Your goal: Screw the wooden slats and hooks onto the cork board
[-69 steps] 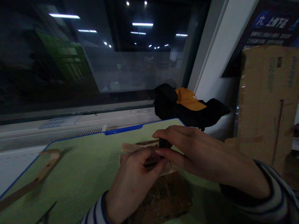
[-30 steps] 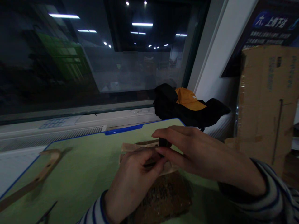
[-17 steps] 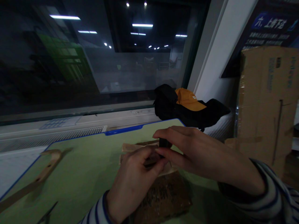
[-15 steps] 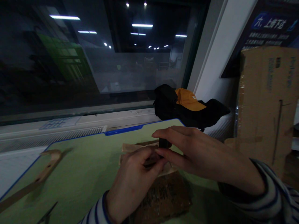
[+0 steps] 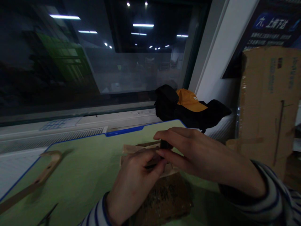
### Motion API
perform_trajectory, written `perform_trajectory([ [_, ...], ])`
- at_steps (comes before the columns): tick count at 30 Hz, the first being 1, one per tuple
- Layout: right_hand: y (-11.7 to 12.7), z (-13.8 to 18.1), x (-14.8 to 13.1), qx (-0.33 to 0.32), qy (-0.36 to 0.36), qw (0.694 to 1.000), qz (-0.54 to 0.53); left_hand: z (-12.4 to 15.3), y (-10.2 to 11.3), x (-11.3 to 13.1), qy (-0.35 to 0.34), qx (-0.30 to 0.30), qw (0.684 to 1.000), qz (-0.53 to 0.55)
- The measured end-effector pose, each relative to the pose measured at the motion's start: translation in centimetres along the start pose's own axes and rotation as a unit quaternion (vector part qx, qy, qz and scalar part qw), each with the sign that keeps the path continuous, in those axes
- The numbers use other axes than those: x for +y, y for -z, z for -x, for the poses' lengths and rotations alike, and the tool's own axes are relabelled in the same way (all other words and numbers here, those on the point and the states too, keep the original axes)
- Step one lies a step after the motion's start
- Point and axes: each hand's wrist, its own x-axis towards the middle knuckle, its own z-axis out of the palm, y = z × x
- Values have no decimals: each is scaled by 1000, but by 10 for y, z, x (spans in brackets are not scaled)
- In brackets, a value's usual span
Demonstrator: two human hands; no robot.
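My right hand (image 5: 197,153) comes in from the right, with thumb and fingers closed round a small, upright black object (image 5: 165,144) whose kind I cannot make out. Right beside it, my left hand (image 5: 135,179) has its thumb and forefinger pinched together at the lower end of that object. What the left fingers hold is hidden. Beneath both hands lie pale wooden strips (image 5: 129,149), mostly covered by the fingers. A worn brown cardboard piece (image 5: 168,197) with dark writing lies just in front of them.
A green board (image 5: 89,172) with a blue edge lies under everything. To the left is a curved wooden piece (image 5: 48,169), and near it a dark pointed tool (image 5: 49,215). An orange cap (image 5: 191,100) rests on black cloth by the window. A large cardboard box (image 5: 268,106) stands right.
Both hands stay almost in the same place, still closed together at the black object. Any shift of the fingers is very slight.
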Motion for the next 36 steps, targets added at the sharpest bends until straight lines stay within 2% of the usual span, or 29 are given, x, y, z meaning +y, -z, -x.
perform_trajectory([
  [10,-2,0,1,0,-2,1000,1,-2,0,-1,14,15,999,29],
  [36,1,-3,2,-6,5,1000,-13,-3,0,-1,15,-21,999,37],
])
